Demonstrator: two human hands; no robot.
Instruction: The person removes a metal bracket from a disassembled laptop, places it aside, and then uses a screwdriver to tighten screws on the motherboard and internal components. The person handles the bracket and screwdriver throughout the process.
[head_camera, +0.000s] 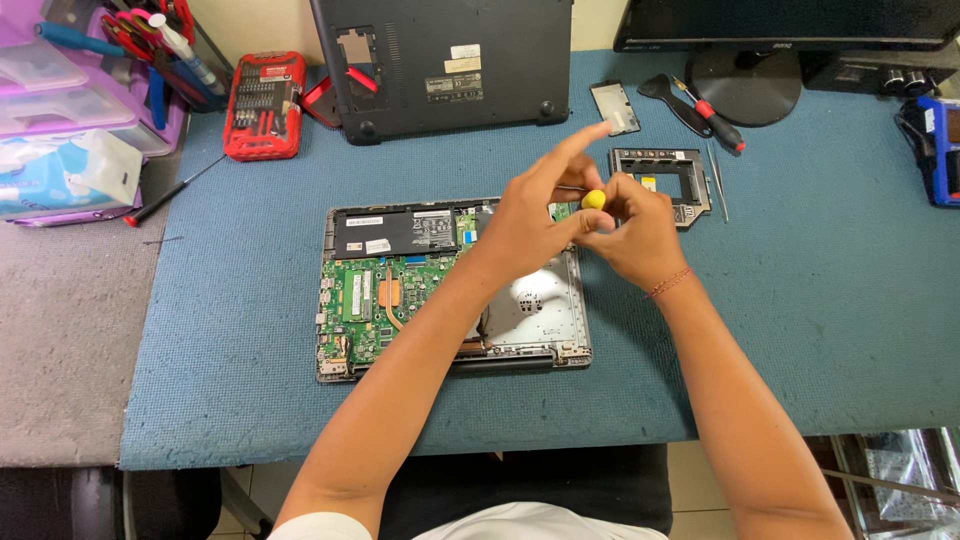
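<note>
An opened laptop (400, 285) lies on the blue mat with its green circuit board and black battery exposed. Both my hands meet above its right rear corner. My left hand (540, 205) pinches a small yellow-capped screwdriver (594, 199), index finger stretched out toward the back. My right hand (632, 228) closes around the same tool from the right, a thin red cord on its wrist. The tool's tip is hidden behind my fingers.
The laptop's black bottom cover (450, 65) rests at the back. A drive caddy frame (665, 180), tweezers (718, 180), a small black cover plate (615, 107) and a red-handled screwdriver (712, 112) lie at right. A red bit set (264, 105) and tool boxes (70, 100) stand at left; a monitor stand (745, 85) behind.
</note>
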